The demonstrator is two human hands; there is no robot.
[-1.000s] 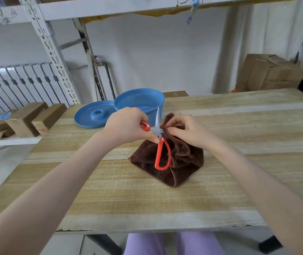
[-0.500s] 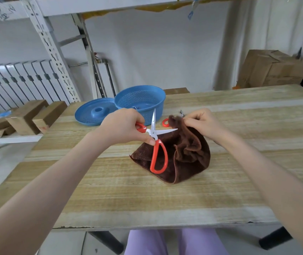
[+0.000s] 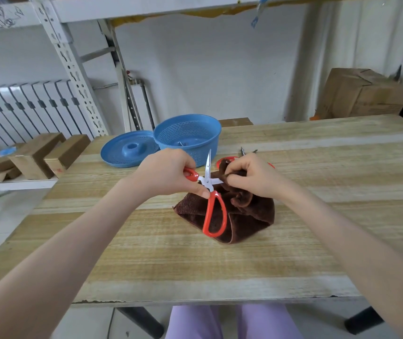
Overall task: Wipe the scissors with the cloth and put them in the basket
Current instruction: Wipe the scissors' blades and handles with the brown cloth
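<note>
Red-handled scissors (image 3: 213,211) are held above the wooden table (image 3: 195,260), blades spread apart. My left hand (image 3: 166,173) grips their upper handle near the pivot; one blade points up, the other points right. My right hand (image 3: 251,176) pinches a fold of the brown cloth (image 3: 249,214) around that right-pointing blade. The rest of the cloth rests bunched on the table under the scissors. The blue basket (image 3: 187,135) stands behind my hands, with something small lying in it. A second pair of red-handled scissors (image 3: 229,159) lies behind my right hand, mostly hidden.
A blue perforated lid (image 3: 127,150) lies left of the basket. Wooden blocks (image 3: 48,155) sit on a low shelf at the left, beside a metal rack upright (image 3: 70,69). A cardboard box (image 3: 362,94) stands beyond the table's far right.
The scissors' blades have spread apart. My right hand drew the cloth off to the right, then came back and wrapped it around the right-pointing blade.
</note>
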